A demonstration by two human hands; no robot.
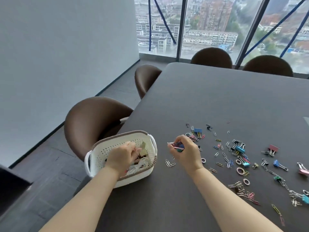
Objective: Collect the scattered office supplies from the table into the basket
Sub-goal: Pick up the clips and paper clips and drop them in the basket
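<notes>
A white perforated basket point(98, 152) with a brown rim sits at the table's left edge, holding several supplies. My left hand point(122, 154) is inside it, fingers curled over the contents; whether it holds anything is hidden. Just right of the basket, my right hand point(185, 150) hovers above the table and grips a bunch of clips point(178, 145). Many coloured paper clips and binder clips point(240, 149) lie scattered on the dark table point(217, 97) to the right, with a blue binder clip point(198, 130) beyond my right hand. A few silver paper clips point(169, 163) lie between basket and hand.
Brown chairs stand along the left side point(93, 119) and far side point(212, 56) of the table. Small rubber rings point(240, 170) lie among the clips. A floor-to-ceiling window point(217, 22) is behind the table.
</notes>
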